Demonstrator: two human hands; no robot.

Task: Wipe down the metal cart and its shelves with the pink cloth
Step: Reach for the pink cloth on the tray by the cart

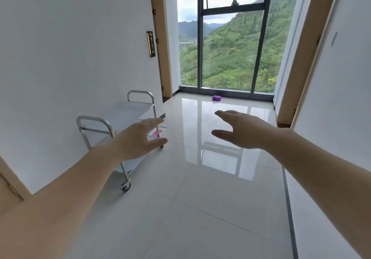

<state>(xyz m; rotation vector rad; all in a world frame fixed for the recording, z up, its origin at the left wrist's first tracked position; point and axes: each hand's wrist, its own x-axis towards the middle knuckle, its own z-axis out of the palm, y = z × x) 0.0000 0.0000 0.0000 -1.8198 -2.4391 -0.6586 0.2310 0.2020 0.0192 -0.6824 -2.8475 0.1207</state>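
A: Entry, head view, left to right. What stands at far left?

B: White wall. Against it, the metal cart [120, 130]: stainless steel, a hoop handle at each end, flat top shelf, lower shelves under it, caster wheel [125, 186] at the near corner on the glossy tiled floor [200, 208].

A: Pink cloth?

B: A small pink patch, the pink cloth [157, 133], lies on a lower shelf of the cart, toward its far right end. It shows just between the fingers and thumb of the left hand from this angle; most of it is hidden. Nothing touches it.

A: Left hand?

B: Left hand [138, 140] is stretched forward in the air in front of the cart, fingers straight and together, thumb spread apart below. It holds nothing.

A: On the wall above?

B: A dark vertical room sign [151, 44], beside a wood-framed door [160, 53].

A: Centre?

B: Floor-to-ceiling window [230, 43] with dark frame, green hillside outside. On the floor near its sill lies a purple cloth [217, 98], well apart from the cart.

A: Right hand?

B: Right hand [241, 132] is extended over the floor, fingers straight, thumb splayed underneath, empty. Both hands are apart from each other.

A: Far right?

B: Another wood door frame [299, 57] and white wall.
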